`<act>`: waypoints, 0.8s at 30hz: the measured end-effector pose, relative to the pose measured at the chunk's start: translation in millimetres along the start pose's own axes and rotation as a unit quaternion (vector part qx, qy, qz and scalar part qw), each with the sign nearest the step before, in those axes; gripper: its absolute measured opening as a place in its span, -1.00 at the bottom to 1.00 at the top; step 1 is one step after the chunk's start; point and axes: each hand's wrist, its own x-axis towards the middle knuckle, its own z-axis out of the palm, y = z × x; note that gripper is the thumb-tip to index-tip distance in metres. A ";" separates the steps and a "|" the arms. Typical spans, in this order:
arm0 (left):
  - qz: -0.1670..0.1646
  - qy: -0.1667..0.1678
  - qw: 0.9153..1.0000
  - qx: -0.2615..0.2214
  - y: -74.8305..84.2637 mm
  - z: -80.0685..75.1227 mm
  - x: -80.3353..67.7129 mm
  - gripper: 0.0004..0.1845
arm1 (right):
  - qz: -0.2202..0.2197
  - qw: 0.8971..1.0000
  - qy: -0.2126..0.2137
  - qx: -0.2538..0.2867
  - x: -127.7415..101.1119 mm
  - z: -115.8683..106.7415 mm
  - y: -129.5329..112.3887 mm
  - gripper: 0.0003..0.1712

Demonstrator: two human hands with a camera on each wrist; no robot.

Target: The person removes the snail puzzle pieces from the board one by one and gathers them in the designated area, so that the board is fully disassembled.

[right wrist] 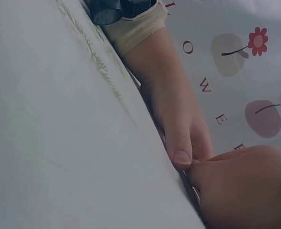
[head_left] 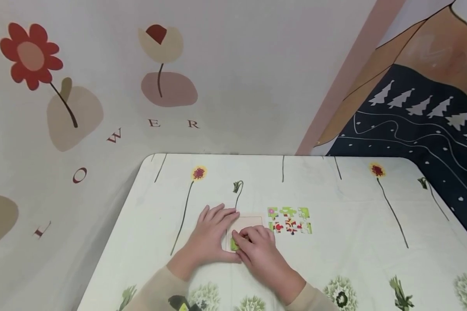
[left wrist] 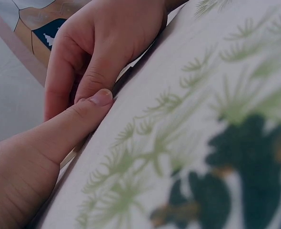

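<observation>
A pale wooden puzzle tray [head_left: 250, 222] lies on the tablecloth near the table's middle. My left hand [head_left: 211, 235] rests flat on the tray's left edge with its fingers straight and its thumb [left wrist: 69, 129] laid along the near side. My right hand [head_left: 260, 249] curls its fingers down over a green puzzle piece [head_left: 234, 245] at the tray's near-left corner. Right fingertips and left thumb meet there. In the left wrist view the right hand [left wrist: 105, 40] is bent over that corner. In the right wrist view the left hand [right wrist: 178, 129] lies against the cloth beside the right hand [right wrist: 247, 191]; the piece is hidden.
Several loose green, red and white puzzle pieces [head_left: 289, 220] lie in a cluster just right of the tray. The table [head_left: 358, 242] has a white cloth printed with flowers. A flowered wall stands behind it, and a dark tree-patterned hanging [head_left: 420, 129] is at right.
</observation>
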 end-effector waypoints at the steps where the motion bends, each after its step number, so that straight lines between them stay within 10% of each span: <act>1: 0.000 -0.002 1.000 -0.001 0.2 -0.2 0.3 0.23 | 0.005 1.000 0.001 -0.001 -0.9 -1.0 0.5 -0.49; 24: 0.000 -0.018 1.000 0.006 -1.4 -1.2 1.0 0.19 | 0.084 0.995 0.031 0.040 -38.4 -31.6 37.9 -0.64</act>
